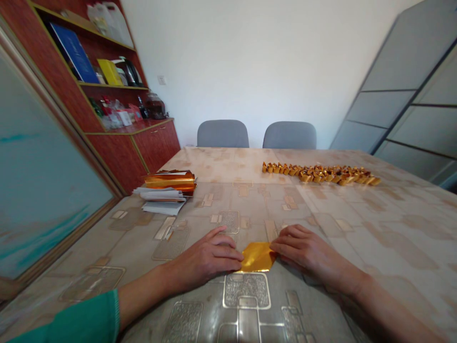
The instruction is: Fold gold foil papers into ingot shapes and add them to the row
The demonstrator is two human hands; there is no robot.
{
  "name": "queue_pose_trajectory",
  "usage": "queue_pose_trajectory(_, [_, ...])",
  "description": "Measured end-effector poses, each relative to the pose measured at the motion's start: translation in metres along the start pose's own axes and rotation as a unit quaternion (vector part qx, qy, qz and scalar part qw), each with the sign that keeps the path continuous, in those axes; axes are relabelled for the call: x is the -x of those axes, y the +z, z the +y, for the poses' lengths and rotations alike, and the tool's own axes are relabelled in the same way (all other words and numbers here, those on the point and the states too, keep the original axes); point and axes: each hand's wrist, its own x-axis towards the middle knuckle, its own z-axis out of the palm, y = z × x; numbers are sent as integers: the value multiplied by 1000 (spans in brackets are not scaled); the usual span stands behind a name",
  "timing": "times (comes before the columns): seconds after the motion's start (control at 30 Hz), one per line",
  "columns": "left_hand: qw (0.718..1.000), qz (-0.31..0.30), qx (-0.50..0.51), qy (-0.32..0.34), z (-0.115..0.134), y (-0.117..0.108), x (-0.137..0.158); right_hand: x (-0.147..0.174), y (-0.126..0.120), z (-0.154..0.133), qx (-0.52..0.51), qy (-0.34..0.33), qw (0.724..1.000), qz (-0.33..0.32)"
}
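A sheet of shiny gold foil paper [257, 257], folded so its ends are angled, lies flat on the patterned tablecloth [246, 324] in front of me. My left hand [217, 255] rests at the paper's left end, its fingertips pressed together on that edge. At the right end, my right hand [300, 250] pinches the paper's corner between thumb and fingers. The fingertips cover both ends of the paper.
To the left lies a stack of gold and grey-white paper sheets [167, 188]. Several small folded gold paper pieces [324, 175] stand in rows at the far right. Two grey chairs [223, 133] back the table's far edge. A red shelf cabinet [153, 145] stands left.
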Motion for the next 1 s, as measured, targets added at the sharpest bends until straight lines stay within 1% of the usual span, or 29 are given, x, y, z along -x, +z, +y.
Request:
queue_pose_trajectory(0.1, [1000,-5,5,-4,1,-1,-1,-1,0,-2,8,-5,1000,-5])
queue_pose_trajectory(0.4, [1000,5,6,-3,2,-1,-1,-3,4,-5,10,-16,1000,-1])
queue_pose_trajectory(0.5, [1000,-1,2,2,2,-1,-2,-6,1,-8,-6,-19,1000,-11])
queue_pose_trajectory(0.57, [1000,-12,2,4,2,-2,-3,-8,0,-9,-34,-14,999,-20])
queue_pose_trajectory(0.67, [1000,-13,6,10,2,-2,-6,-9,2,-5,-111,13,993,-31])
queue_pose_trajectory(0.8, [1000,-16,6,11,2,-2,-10,-13,8,7,-209,47,976,-31])
queue_pose_trajectory(1.0, [1000,-6,-5,13,1,2,-12,-23,14,18,-255,118,959,-29])
